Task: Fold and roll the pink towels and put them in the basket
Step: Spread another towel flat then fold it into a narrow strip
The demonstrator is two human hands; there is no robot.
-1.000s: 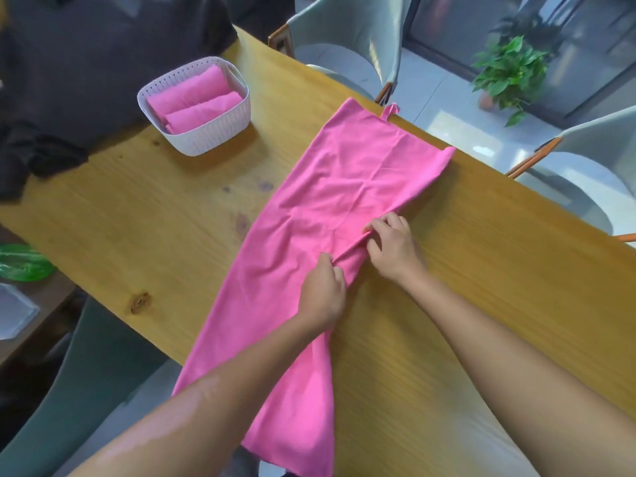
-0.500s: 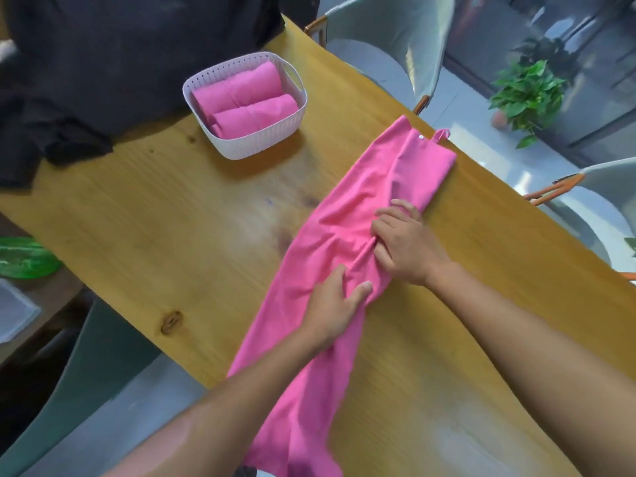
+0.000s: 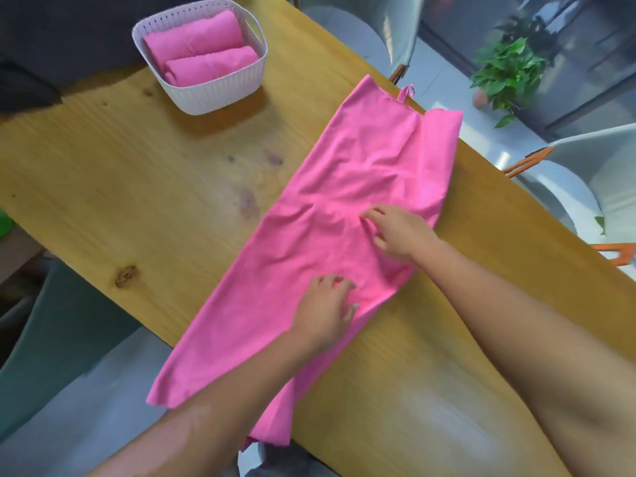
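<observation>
Long thin pink microfibre towel lies lengthwise across the yellow wooden table, folded into a strip, near end hanging off the table edge toward the person, far end with a small hanging loop near the opposite edge. Surface wrinkled mid-length.

Left hand rests on the cloth near the strip's near-right edge, fingers loosely bent, pressing, nothing pinched that I can see. Right hand sits further up on the right edge, fingers spread flat on the fabric, not gripping.

Handling guess: light, floppy, zero stiffness, slides easily on the smooth wood. Layers will shift unless pinned. Best hold is a pinch on the long edge or corners through both layers; for rolling, start from a short end and keep tension.

White perforated plastic basket sits well apart at the far left, two rolled pink towels already inside, side by side. Dark cloth behind it. Chairs and a potted plant beyond the table.
</observation>
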